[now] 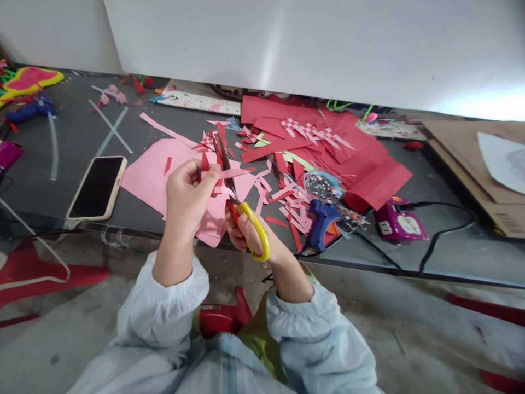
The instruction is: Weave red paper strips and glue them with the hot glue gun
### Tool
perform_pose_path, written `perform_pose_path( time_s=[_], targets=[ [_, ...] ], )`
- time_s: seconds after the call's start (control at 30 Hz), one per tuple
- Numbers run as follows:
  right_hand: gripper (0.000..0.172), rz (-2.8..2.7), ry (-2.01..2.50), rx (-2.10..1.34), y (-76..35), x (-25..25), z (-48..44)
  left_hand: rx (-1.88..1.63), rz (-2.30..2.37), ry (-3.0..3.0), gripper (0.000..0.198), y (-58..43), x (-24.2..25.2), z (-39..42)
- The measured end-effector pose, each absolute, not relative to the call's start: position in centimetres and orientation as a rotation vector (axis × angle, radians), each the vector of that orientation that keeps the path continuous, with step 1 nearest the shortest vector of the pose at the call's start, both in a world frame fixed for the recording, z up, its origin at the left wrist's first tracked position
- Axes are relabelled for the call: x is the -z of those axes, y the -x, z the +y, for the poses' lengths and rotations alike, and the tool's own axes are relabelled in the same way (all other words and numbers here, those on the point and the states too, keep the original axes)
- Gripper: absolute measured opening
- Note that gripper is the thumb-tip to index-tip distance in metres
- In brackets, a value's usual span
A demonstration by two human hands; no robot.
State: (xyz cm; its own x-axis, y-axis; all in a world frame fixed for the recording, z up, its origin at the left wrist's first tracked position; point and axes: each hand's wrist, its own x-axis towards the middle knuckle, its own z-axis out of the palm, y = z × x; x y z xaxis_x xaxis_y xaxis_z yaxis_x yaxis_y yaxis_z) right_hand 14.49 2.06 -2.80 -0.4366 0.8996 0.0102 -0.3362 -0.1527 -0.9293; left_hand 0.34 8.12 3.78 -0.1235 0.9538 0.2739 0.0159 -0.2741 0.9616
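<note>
My left hand (186, 191) pinches a small piece of red and pink paper (211, 164) above the table's front edge. My right hand (246, 230) is closed through the handles of yellow-handled scissors (256, 232), whose blades point up and away into that paper. Beneath both hands lies a large pink sheet (151, 172) with cut strips around it.
A phone (97, 187) lies left on the dark table (61, 142). Red paper sheets (328, 142), a woven red-white strip, a blue glue gun (322, 221), a purple gadget (397, 224) with cables, and cardboard (471, 164) lie to the right. Another blue glue gun (28, 109) is far left.
</note>
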Motion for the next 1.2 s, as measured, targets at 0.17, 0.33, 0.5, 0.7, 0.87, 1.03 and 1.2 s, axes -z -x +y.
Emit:
perform_pose_path(
  time_s=[0.17, 0.33, 0.5, 0.7, 0.87, 1.03, 1.2],
  targets=[
    [0.045, -1.190, 0.767, -1.741, -14.5, 2.6, 2.1, -1.491, 1.156, -1.336, 0.019, -0.3, -3.8, 8.1],
    [0.042, -1.198, 0.759, -1.747, -14.6, 2.6, 2.0, -1.479, 1.136, -1.343, 0.020, -0.2, -3.7, 8.2],
    [0.043, -1.230, 0.795, -1.732, -14.7, 2.5, 2.0, -1.457, 1.151, -1.353, 0.023, -0.1, -3.8, 8.2],
    [0.040, -1.293, 0.835, -1.678, -14.9, 2.3, 1.8, -1.454, 1.158, -1.351, 0.019, -0.1, -4.0, 8.1],
    [0.040, -1.390, 0.891, -1.600, -15.2, 2.1, 1.9, -1.458, 1.180, -1.339, 0.017, -0.2, -4.2, 8.1],
    [0.041, -1.513, 0.951, -1.512, -15.3, 1.4, 1.9, -1.456, 1.184, -1.353, 0.019, 0.0, -3.9, 8.2],
    [0.043, -1.359, 0.925, -1.626, -14.9, 1.6, 1.9, -1.456, 1.148, -1.288, 0.018, -0.1, -3.7, 8.3]
  ],
)
